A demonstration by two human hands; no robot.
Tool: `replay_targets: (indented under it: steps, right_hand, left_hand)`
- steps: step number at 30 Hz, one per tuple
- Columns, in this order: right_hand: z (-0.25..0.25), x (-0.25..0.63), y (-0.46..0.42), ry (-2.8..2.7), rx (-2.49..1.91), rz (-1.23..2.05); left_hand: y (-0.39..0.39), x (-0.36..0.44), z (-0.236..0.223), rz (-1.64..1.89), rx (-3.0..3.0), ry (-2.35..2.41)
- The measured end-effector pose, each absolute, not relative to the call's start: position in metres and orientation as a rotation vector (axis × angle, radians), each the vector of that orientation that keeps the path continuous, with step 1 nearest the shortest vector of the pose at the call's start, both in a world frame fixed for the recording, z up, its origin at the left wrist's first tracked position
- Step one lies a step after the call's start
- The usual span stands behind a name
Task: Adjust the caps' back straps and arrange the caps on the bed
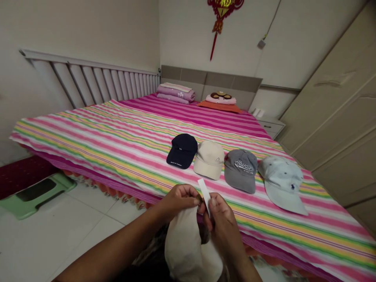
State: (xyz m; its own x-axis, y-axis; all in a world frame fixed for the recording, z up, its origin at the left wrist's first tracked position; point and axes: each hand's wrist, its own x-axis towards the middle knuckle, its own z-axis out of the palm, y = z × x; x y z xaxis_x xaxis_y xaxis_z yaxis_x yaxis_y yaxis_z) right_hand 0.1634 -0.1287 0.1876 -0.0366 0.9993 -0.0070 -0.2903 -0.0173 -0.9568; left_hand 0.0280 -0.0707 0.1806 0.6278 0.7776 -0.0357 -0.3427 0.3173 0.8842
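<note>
With our left hand [181, 200] we pinch a cream cap [183, 246] at its edge; our right hand [225, 221] closes on a white strip [204, 192] — the cap sits beside the bed [117, 152], where four other caps [240, 178] lie.

A: What colours are ahead?
B: A bedspread [126, 145] striped pink, white, yellow and green. Near centre, a navy baseball cap [182, 150]. Towards four o'clock, in order: a beige baseball cap [209, 158], a grey baseball cap [241, 174] with white lettering [244, 166], and a pale blue-grey baseball cap [280, 182] with a small navy emblem [293, 187].
A: And at six?
B: A plain cream cap [182, 244] and a white strip [203, 188].
A: Further out?
B: Green step stool [38, 196] between eight and nine; red-and-gold hanging ornament [217, 26] near one.
</note>
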Motion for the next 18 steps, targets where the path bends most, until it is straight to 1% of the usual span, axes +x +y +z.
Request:
replay_targets:
  steps: [5,9,18]
  right_hand:
    - [0.191,0.172,-0.122,-0.805,-0.867,1.484]
    - [0.194,0.182,-0.117,-0.675,-0.865,1.619]
    - [0.194,0.182,-0.123,-0.705,-0.955,1.600]
  left_hand:
    - [-0.070,0.030,0.184,0.777,0.796,0.489]
    - [-0.065,0.029,0.180,0.784,0.685,0.437]
    - [-0.061,0.026,0.172,0.725,0.501,0.309]
